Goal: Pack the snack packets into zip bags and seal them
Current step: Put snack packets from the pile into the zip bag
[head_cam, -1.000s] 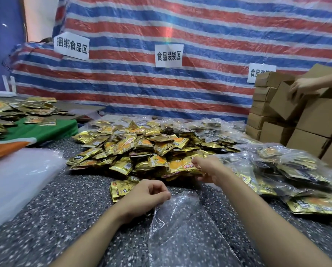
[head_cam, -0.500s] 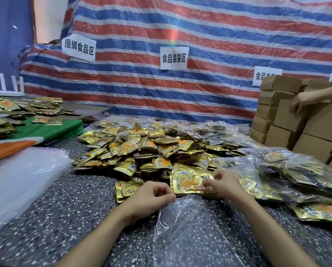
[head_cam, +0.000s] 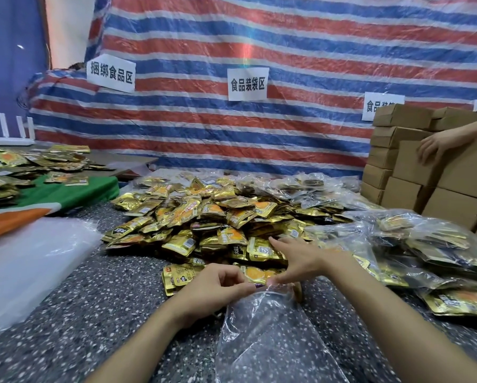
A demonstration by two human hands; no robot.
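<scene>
The left hand (head_cam: pixel 215 288) is curled and pinches the left side of the mouth of a clear zip bag (head_cam: pixel 265 341). The bag lies on the speckled counter (head_cam: pixel 93 313), mouth toward the far side. The right hand (head_cam: pixel 296 261) meets it there, fingers stretched over a gold snack packet (head_cam: pixel 261 250) and thumb pointing down at the bag's rim. I cannot tell whether it grips anything. Just beyond spreads the pile of snack packets (head_cam: pixel 204 214). Filled bags (head_cam: pixel 431 258) are heaped to the right, with cardboard boxes (head_cam: pixel 458 178) stacked behind them and another person's hand (head_cam: pixel 436 146) on one box. Clear plastic (head_cam: pixel 24 266) lies at the left, and a striped tarp (head_cam: pixel 259 128) hangs at the far side.
</scene>
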